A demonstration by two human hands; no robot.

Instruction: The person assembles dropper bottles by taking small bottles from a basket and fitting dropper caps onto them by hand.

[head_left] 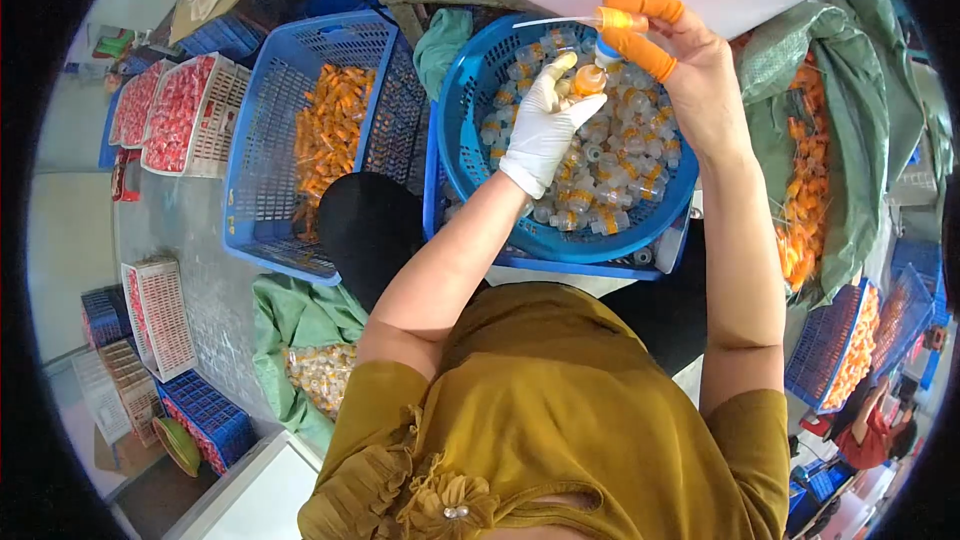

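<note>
My left hand point(545, 125), in a white glove, is closed on a small clear bottle point(588, 80) with an orange part, its bluish-white neck turned up and right. Orange covers sit on the thumb and a finger of my right hand point(690, 55). Between them is an orange-yellow nozzle cap point(618, 18) with a thin white tube point(552, 21) pointing left. The cap is just above the bottle, apart from it. Below both hands stands a round blue basket point(462, 155), holding many small clear bottles point(610, 180) with yellow-orange bands.
To the left, a blue crate point(262, 140) holds orange pieces point(340, 115). Orange pieces with thin tubes fill a green sack point(850, 70) on the right. Another green sack point(285, 315) at lower left holds small bottles. A person point(872, 430) is at far right.
</note>
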